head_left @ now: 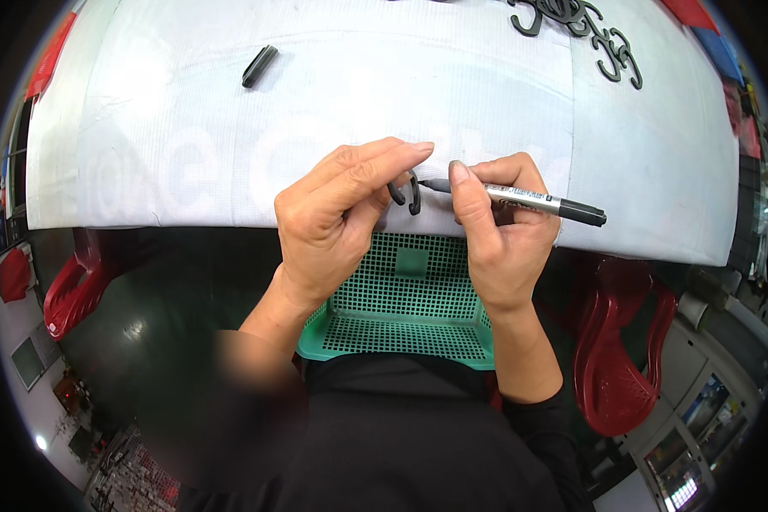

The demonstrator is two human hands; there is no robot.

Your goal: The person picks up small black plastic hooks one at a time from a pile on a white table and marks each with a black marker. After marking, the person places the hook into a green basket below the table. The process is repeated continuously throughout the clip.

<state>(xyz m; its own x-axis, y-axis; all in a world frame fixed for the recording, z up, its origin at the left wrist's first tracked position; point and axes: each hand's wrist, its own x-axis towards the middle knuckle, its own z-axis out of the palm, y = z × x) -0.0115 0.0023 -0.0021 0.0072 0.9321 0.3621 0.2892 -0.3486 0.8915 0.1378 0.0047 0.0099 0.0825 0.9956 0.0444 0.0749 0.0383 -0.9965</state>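
Near the front edge of the white-covered table, my left hand (337, 200) is closed on a small black curved hook (415, 194), its fingers partly hiding the piece. My right hand (508, 226) grips a marker pen (525, 199) with a silver-grey barrel and black end. The marker's dark tip points left and meets, or nearly meets, the hook; I cannot tell if they touch. A black marker cap (259, 66) lies apart on the table, beyond my left hand.
Several black hooks (616, 58) lie in a loose group at the table's far right. A green mesh basket (401, 341) sits below the table edge, between my forearms. Red plastic chairs (619, 375) stand at right and left (77, 290). The white table cover (171, 128) spreads ahead.
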